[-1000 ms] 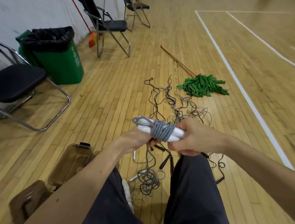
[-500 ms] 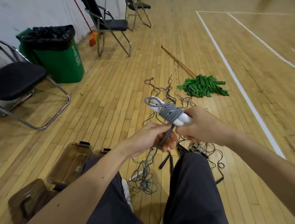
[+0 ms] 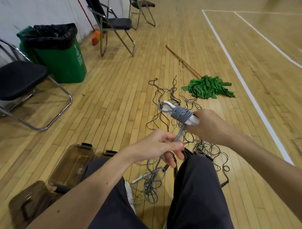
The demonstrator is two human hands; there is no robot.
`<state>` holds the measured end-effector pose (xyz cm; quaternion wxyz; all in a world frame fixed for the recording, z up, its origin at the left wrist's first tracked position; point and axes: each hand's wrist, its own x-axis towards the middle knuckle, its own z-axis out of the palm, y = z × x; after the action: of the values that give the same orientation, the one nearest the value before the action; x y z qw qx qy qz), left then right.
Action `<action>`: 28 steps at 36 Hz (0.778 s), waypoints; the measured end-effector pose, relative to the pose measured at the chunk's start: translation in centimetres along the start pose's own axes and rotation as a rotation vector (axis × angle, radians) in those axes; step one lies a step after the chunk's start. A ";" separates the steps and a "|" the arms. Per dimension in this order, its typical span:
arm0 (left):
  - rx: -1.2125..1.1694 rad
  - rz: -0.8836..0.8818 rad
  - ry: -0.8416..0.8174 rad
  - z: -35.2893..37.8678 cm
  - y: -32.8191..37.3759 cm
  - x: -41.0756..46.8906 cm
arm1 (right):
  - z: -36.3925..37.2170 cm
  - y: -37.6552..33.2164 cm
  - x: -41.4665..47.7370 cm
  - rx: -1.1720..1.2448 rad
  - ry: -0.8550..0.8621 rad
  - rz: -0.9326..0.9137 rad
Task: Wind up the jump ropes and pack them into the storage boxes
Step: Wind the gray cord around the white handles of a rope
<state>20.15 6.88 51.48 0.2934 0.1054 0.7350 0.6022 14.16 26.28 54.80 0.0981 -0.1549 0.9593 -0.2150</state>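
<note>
The right hand (image 3: 211,126), farther out, is gripping the white handles (image 3: 193,121); the nearer left hand (image 3: 155,146) is pinching the grey rope (image 3: 179,133).

We see a glossy wooden floor (image 3: 112,112), a chair (image 3: 16,79) of shiny metal tubing, smoky translucent plastic storage boxes (image 3: 72,164), a matt grey rope (image 3: 180,114) round smooth white handles (image 3: 194,121), and a green cloth mop (image 3: 208,87).

Green bin (image 3: 62,58), folding chairs (image 3: 114,24) by the wall, green mop (image 3: 208,87) on the floor (image 3: 112,104)
</note>
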 end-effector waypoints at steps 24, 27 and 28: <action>0.590 0.231 0.262 -1.0 2.4 0.1 | 3.8 2.4 0.8 0.028 -0.571 0.242; 0.602 0.254 0.239 -1.5 2.5 0.0 | 3.7 1.3 0.2 0.015 -0.652 0.208; 0.611 0.260 0.223 -1.7 2.6 -0.1 | 3.7 0.9 -0.1 0.004 -0.665 0.200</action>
<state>18.79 6.11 54.13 0.0872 0.2145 0.8893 0.3944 14.91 25.71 51.14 0.4260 -0.1215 0.8849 -0.1441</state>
